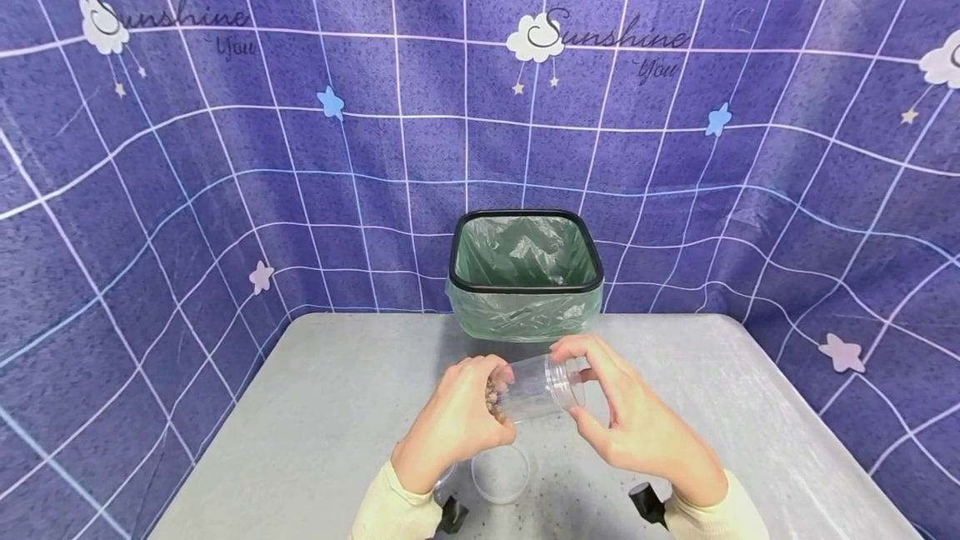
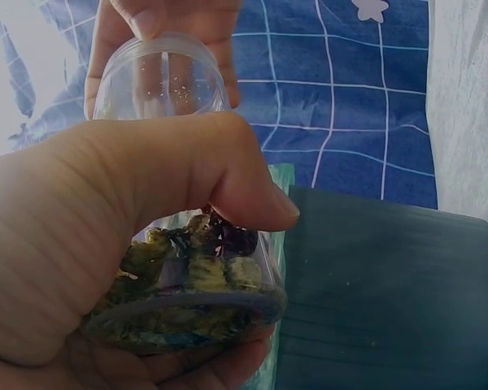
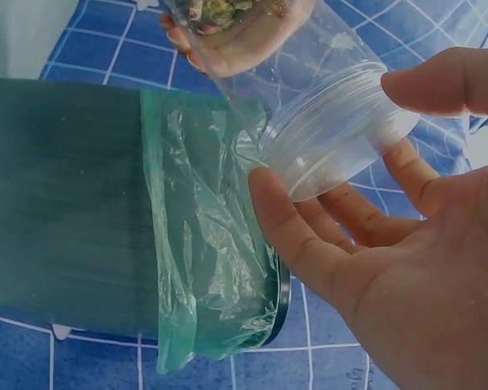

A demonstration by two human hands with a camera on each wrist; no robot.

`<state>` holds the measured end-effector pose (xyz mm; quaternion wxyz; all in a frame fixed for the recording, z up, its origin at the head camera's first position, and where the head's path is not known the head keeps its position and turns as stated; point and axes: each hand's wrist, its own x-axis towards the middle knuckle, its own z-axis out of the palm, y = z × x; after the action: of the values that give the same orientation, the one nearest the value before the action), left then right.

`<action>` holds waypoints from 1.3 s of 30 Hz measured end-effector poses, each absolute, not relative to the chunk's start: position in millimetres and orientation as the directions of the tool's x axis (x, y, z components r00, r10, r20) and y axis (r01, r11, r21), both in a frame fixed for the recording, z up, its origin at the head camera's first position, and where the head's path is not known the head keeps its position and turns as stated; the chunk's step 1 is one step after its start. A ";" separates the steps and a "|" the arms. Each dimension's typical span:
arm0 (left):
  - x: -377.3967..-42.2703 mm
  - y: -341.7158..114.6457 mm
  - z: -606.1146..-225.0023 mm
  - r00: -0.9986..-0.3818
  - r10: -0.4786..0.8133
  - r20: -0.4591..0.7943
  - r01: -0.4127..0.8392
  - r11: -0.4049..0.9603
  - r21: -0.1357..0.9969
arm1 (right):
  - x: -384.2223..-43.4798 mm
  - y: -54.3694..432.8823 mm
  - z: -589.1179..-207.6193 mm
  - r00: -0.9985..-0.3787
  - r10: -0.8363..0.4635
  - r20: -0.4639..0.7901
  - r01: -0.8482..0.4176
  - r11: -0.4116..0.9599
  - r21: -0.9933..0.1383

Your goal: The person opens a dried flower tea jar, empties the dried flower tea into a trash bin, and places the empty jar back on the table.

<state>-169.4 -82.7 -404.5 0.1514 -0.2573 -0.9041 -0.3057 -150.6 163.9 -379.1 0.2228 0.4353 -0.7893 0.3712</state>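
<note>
A clear plastic jar (image 1: pixel 528 390) lies tilted nearly sideways between my two hands. Dried flower buds (image 2: pixel 195 260), yellowish-green with some dark purple, are gathered at its base. My left hand (image 1: pixel 465 411) grips the jar around that base end, thumb across its side. At the ridged mouth end, the thumb and fingers of my right hand (image 1: pixel 626 419) hold the rim from opposite sides. A round clear lid (image 1: pixel 501 473) lies on the table below the jar. Beside it, another clear rounded piece (image 1: pixel 445 482) is partly hidden by my left wrist.
Behind the hands stands a green bin (image 1: pixel 525 311) with a black rim and a translucent green liner. Small dark crumbs are scattered on the grey table (image 1: pixel 337 407) near the lid. A purple gridded curtain (image 1: pixel 420 148) hangs around the back and sides.
</note>
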 end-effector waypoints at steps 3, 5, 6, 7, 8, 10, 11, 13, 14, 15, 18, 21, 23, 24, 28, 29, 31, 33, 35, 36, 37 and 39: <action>-169.6 -82.4 -404.9 -0.819 0.375 0.433 0.561 0.679 0.474 | -151.5 164.6 -379.5 -0.505 -0.528 0.683 -0.862 0.345 -0.371; -169.8 -82.1 -405.5 -0.816 0.377 0.437 0.565 0.679 0.469 | -151.9 164.9 -379.7 -0.492 -0.531 0.690 -0.869 0.340 -0.359; -169.9 -82.1 -405.7 -0.815 0.377 0.439 0.566 0.680 0.467 | -152.1 165.1 -379.8 -0.488 -0.531 0.693 -0.871 0.340 -0.354; -170.0 -82.1 -405.8 -0.815 0.377 0.441 0.566 0.680 0.465 | -152.3 165.1 -379.8 -0.484 -0.532 0.695 -0.874 0.338 -0.350; -169.9 -82.1 -405.9 -0.815 0.376 0.441 0.566 0.681 0.464 | -152.4 165.2 -379.8 -0.480 -0.533 0.697 -0.876 0.335 -0.347; -169.8 -82.1 -405.6 -0.816 0.376 0.439 0.564 0.683 0.464 | -152.5 165.3 -379.6 -0.471 -0.535 0.701 -0.880 0.331 -0.340; -169.6 -82.0 -405.4 -0.818 0.377 0.436 0.563 0.684 0.465 | -152.4 165.4 -379.5 -0.468 -0.536 0.703 -0.882 0.330 -0.336; -169.3 -82.0 -405.0 -0.819 0.378 0.432 0.561 0.684 0.466 | -152.5 165.5 -379.4 -0.456 -0.539 0.708 -0.888 0.326 -0.324; -169.1 -82.1 -405.0 -0.820 0.378 0.430 0.560 0.684 0.467 | -152.4 165.6 -379.4 -0.453 -0.540 0.710 -0.890 0.327 -0.318; -169.1 -82.2 -404.9 -0.820 0.378 0.430 0.561 0.683 0.468 | -152.4 165.8 -379.5 -0.450 -0.540 0.712 -0.891 0.329 -0.314; -169.0 -82.4 -404.7 -0.817 0.376 0.436 0.563 0.681 0.468 | -152.3 166.2 -379.6 -0.444 -0.538 0.716 -0.893 0.336 -0.301; -169.1 -82.5 -404.3 -0.815 0.373 0.443 0.565 0.680 0.468 | -152.5 166.7 -379.2 -0.444 -0.538 0.717 -0.893 0.337 -0.300; -169.3 -82.4 -404.0 -0.817 0.370 0.443 0.563 0.680 0.470 | -152.7 167.3 -378.5 -0.448 -0.538 0.714 -0.891 0.336 -0.306; -169.5 -82.3 -404.1 -0.817 0.368 0.443 0.562 0.679 0.473 | -152.6 167.9 -378.1 -0.457 -0.538 0.709 -0.887 0.336 -0.316; -170.4 -81.6 -406.3 -0.825 0.356 0.439 0.552 0.678 0.486 | -152.7 171.2 -377.9 -0.479 -0.537 0.695 -0.878 0.317 -0.359; -170.6 -82.0 -406.5 -0.827 0.353 0.438 0.548 0.679 0.488 | -152.9 171.7 -377.7 -0.482 -0.537 0.693 -0.876 0.311 -0.369; -170.7 -83.1 -406.1 -0.833 0.345 0.433 0.538 0.685 0.492 | -154.0 172.1 -377.4 -0.482 -0.535 0.694 -0.876 0.302 -0.376; -170.5 -84.4 -404.8 -0.837 0.341 0.429 0.533 0.685 0.496 | -155.1 172.5 -376.9 -0.493 -0.533 0.687 -0.870 0.313 -0.382; -170.8 -84.8 -403.8 -0.839 0.338 0.425 0.529 0.686 0.499 | -156.6 173.8 -376.2 -0.509 -0.531 0.677 -0.860 0.335 -0.384; -171.0 -84.6 -403.3 -0.840 0.338 0.425 0.529 0.683 0.503 | -157.4 175.0 -375.7 -0.517 -0.531 0.671 -0.855 0.347 -0.385; -171.2 -84.4 -403.1 -0.841 0.337 0.424 0.529 0.680 0.507 | -158.0 176.6 -375.1 -0.526 -0.532 0.664 -0.850 0.362 -0.384; -171.7 -83.8 -403.1 -0.843 0.336 0.419 0.526 0.675 0.518 | -158.7 180.6 -373.4 -0.543 -0.532 0.649 -0.838 0.388 -0.382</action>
<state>-171.7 -83.8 -403.1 0.1462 -0.2386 -0.9033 -0.3253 -158.7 180.6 -373.4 0.2169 0.4260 -0.8045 0.3526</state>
